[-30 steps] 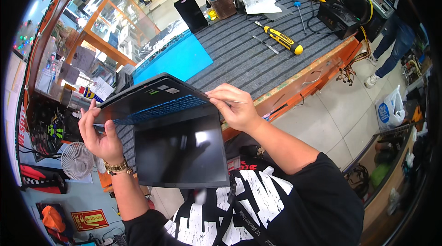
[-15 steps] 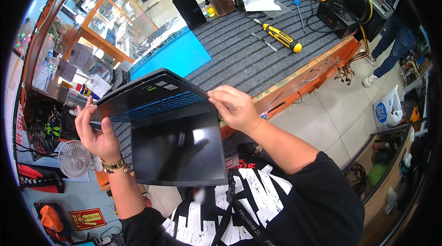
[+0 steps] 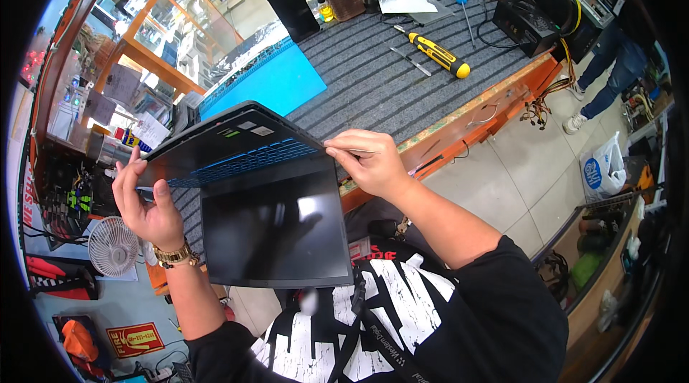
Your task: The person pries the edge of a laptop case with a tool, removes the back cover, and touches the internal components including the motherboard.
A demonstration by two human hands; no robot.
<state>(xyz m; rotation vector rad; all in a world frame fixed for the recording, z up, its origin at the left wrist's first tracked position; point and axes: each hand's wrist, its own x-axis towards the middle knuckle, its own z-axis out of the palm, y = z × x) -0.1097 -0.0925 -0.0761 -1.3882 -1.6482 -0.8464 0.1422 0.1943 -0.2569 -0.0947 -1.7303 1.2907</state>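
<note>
A black laptop is held open in front of me, its dark screen hanging towards my body and its keyboard half tilted up, with blue-lit or blue-edged keys. My left hand supports the base's left edge, fingertips on it and thumb raised off. At the base's right corner my right hand is closed in a pinch. A thin metallic sliver, apparently a slim flat tool, shows between its fingers against the laptop's edge seam; most of it is hidden.
On the grey striped bench mat lie a yellow-and-black screwdriver, a slim metal tool and a blue mat. A black phone stands behind. A power supply box sits right; a fan is at left.
The laptop and both hands have shifted very slightly left and up. My right hand has turned a little, and a thin metallic sliver now shows at its fingers.
</note>
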